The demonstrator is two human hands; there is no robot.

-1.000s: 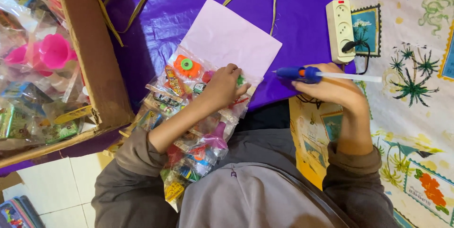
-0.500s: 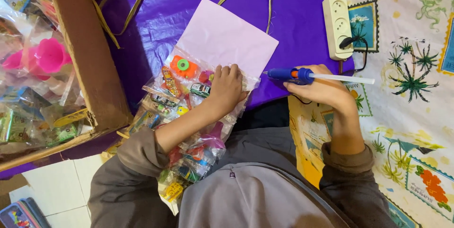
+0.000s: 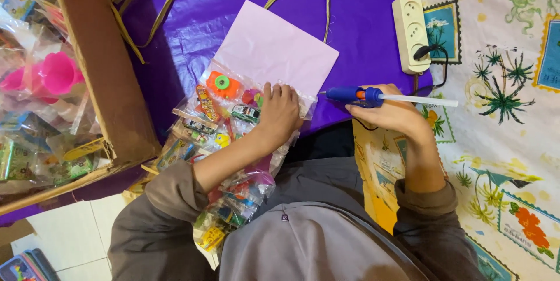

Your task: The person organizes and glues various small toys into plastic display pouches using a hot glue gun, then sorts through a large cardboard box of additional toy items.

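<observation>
My left hand [image 3: 280,112] pressed flat on the slippery toy bag [image 3: 233,118]; my right hand [image 3: 391,109] gripped the light glue gun [image 3: 356,95], probably mid-body.

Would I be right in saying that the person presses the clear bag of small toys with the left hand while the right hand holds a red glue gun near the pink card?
Not quite: the glue gun is blue, with only a small orange part, as the head view shows. The rest holds: the left hand presses the clear bag of small toys, and the right hand holds the gun near the pink card.
</observation>
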